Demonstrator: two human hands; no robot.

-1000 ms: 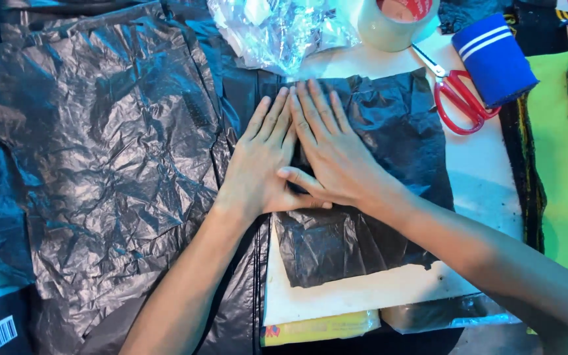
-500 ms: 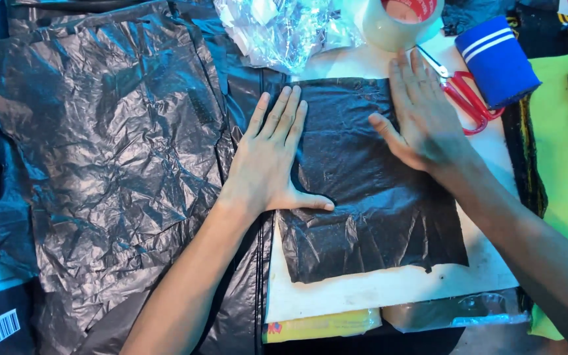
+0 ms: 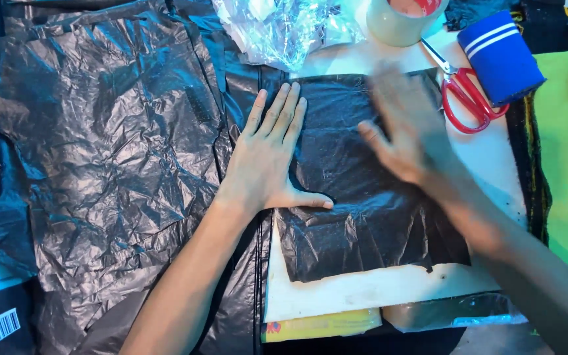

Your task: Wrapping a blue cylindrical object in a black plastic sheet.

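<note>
Black crinkled plastic sheet [image 3: 363, 217] lies folded on the white board [image 3: 376, 289]; my left hand [image 3: 267, 161] pins its left edge, fingers spread flat, gripping nothing. My right hand [image 3: 405, 135], blurred, open-palmed, should sweep outward with even pressure to flatten wrinkles.

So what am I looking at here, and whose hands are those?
The camera sits on a person's head and looks down at their own two bare hands. The left hand lies flat, pressing a folded black plastic sheet onto a white board. The right hand is blurry and lies over the same sheet; neither hand grips anything. A big crinkled black sheet is spread to the left. Near the top are red scissors, a tape roll, clear plastic and a blue striped cloth.
</note>
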